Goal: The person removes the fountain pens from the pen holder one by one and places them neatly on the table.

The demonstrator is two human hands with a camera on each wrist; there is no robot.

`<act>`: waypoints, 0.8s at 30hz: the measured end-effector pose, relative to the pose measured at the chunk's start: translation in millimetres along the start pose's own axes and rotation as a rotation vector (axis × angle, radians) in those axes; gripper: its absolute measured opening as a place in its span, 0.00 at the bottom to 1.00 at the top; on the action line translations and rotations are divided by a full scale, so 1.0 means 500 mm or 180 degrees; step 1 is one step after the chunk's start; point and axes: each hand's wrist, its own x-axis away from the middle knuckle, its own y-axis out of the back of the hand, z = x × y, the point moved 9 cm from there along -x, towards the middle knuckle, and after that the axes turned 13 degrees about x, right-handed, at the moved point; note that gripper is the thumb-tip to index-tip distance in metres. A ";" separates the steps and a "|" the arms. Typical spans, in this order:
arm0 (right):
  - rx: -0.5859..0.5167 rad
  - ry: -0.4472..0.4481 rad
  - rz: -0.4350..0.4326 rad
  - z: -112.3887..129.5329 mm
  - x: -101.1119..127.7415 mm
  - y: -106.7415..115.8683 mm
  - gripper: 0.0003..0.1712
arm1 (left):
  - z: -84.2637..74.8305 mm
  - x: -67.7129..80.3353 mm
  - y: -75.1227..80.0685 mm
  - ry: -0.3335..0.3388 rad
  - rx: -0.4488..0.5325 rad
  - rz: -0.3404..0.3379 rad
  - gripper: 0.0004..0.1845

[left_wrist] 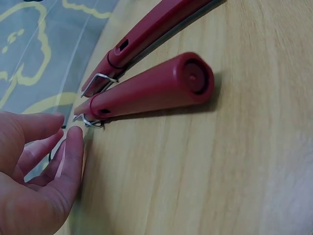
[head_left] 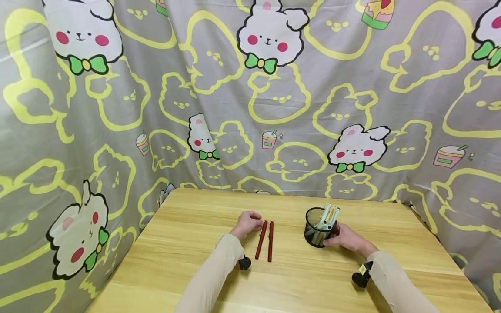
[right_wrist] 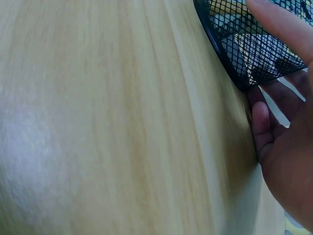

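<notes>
Nearest the camera, two beige sleeves (head_left: pixel 211 278) came in from 6 o'clock over the wood table (head_left: pixel 164 269), each w/ a small black wrist cam under it.

Left hand (head_left: pixel 246 224) sat just at 9 o'clock of the two red pens (head_left: pixel 266 240), fingers loosely curled, holding nothing. Wrist view: fingertips (left_wrist: pixel 73 139) right by the wire clip of the nearer pen (left_wrist: pixel 146 90), close enough to brush it, but contact couldn't be called for sure. Second pen (left_wrist: pixel 146 27) lay just beyond, side by side w/ the first, nearly parallel, clips toward the hand. In the head view both pens lay flat near table centre, running roughly 6 to 12 o'clock, the left one tilted a touch.

Right hand (head_left: pixel 346 238) was at 3 o'clock of the black mesh cup (head_left: pixel 315 230), fingers wrapped round its side. Wrist view confirmed it: one finger (right_wrist: pixel 283 24) lay across the mesh (right_wrist: pixel 244 54), palm cupped behind the base. Cup looked tipped a bit toward 9 o'clock. Cup stood at 3 o'clock of the pens, well apart from them.

Inside the cup: several pale green and yellow pens (head_left: pixel 328 216), poking out toward 1 o'clock.

Farthest back, at 12 o'clock, a grey curtain (head_left: pixel 250 108) w/ yellow outlines and white bunny cartoons hung round the table.
</notes>
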 end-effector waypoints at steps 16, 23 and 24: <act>0.0043 -0.0066 -0.0039 -0.007 0.001 0.003 0.39 | -0.111 0.021 -0.082 -0.0615 -0.0402 0.0449 0.11; 0.0037 -0.0046 -0.0037 -0.006 0.000 0.001 0.39 | -0.130 0.047 -0.160 -0.0724 -0.0246 0.0709 0.12; 0.0042 -0.0044 -0.0047 -0.007 0.000 0.001 0.39 | -0.132 0.049 -0.171 -0.0761 -0.0210 0.0744 0.12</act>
